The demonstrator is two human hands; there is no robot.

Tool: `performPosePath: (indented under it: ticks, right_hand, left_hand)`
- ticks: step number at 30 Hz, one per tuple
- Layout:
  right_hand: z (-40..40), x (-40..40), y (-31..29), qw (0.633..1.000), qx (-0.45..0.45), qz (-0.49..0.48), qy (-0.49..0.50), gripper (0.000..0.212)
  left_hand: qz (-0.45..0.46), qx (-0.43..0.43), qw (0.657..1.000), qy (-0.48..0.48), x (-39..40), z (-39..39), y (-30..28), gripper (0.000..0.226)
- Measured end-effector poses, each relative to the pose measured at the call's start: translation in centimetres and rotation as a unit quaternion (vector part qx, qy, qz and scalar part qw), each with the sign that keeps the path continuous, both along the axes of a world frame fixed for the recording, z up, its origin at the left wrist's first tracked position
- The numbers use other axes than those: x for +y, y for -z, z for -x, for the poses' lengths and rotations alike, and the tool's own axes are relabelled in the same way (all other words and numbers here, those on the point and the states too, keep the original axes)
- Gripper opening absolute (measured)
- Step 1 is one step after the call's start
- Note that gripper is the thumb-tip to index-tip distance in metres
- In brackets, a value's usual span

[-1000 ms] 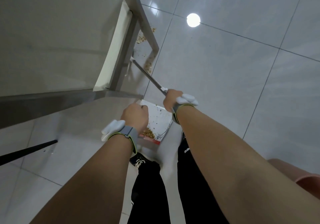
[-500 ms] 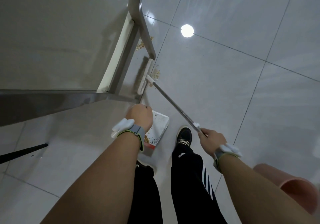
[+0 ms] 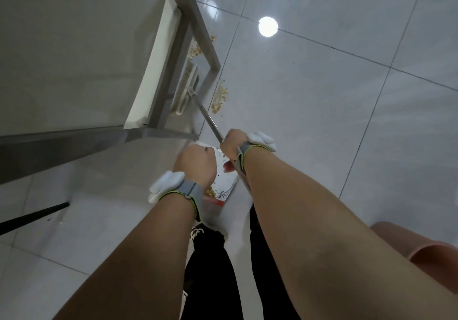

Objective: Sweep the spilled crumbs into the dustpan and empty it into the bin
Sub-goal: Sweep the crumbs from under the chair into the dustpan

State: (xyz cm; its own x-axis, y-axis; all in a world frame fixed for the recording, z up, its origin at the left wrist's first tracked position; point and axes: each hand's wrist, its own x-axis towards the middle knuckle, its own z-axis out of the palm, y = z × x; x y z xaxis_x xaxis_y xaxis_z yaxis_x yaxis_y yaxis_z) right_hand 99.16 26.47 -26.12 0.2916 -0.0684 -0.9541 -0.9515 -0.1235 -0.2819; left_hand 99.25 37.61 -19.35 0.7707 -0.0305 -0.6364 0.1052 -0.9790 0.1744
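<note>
- The right hand (image 3: 231, 147) is clenched round the thin metal broom handle (image 3: 208, 118), which runs up toward 11 o'clock to the pale broom head (image 3: 184, 89) under the steel table frame (image 3: 200, 32); the long reach seems meant to drag out what lies beneath.
- The left hand (image 3: 195, 164) is curled in a fist, apparently round the dustpan's handle, though the grip itself is hidden beneath the hand.
- The dustpan (image 3: 224, 180), flat, white and speckled with a red rear edge, sits just below both hands, mouth toward 12 o'clock, ready to receive a sweep; a few yellowish crumbs already lie in it.
- The spilled crumbs (image 3: 219, 97), small and tan, lie in a patch on the glossy grey floor tiles (image 3: 322, 121) at 1 o'clock from the right hand; more sit under the frame at 12 o'clock.
- The pink plastic bin (image 3: 426, 247), smooth and rounded, waits at 4 o'clock, well apart from the crumbs.
</note>
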Motion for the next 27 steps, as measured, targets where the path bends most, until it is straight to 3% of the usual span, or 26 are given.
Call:
performPosePath:
  ticks: [4, 8, 14, 19, 23, 27]
  right_hand:
    - [-0.2, 0.1, 0.1, 0.979, 0.003, 0.136, -0.154, 0.034]
    - [2.0, 0.0, -0.3, 0.929, 0.036, 0.178, -0.322, 0.039]
    - [9.5, -2.5, -2.2, 0.943, 0.132, 0.196, -0.235, 0.04]
    - [16.9, -3.9, -2.3, 0.949, 0.059, 0.265, -0.162, 0.032]
    - [14.3, -3.9, -2.2, 0.944, 0.011, 0.277, -0.181, 0.033]
    - [8.4, -4.2, 0.5, 0.956, 0.045, 0.213, -0.197, 0.036]
  left_hand:
    - [0.014, 0.007, 1.0, -0.009, 1.4, -0.2, 0.4, 0.047]
    - [0.038, 0.023, 0.999, -0.015, 1.7, 0.7, -0.4, 0.05]
    - [0.072, 0.041, 0.996, -0.015, 1.3, 0.4, -0.8, 0.053]
    - [0.071, 0.04, 0.997, -0.014, 0.7, -0.5, -0.4, 0.049]
    - [0.069, 0.048, 0.996, -0.013, 0.3, -0.4, 0.1, 0.05]
    - [0.072, 0.049, 0.996, -0.01, 0.3, -0.2, 0.2, 0.051]
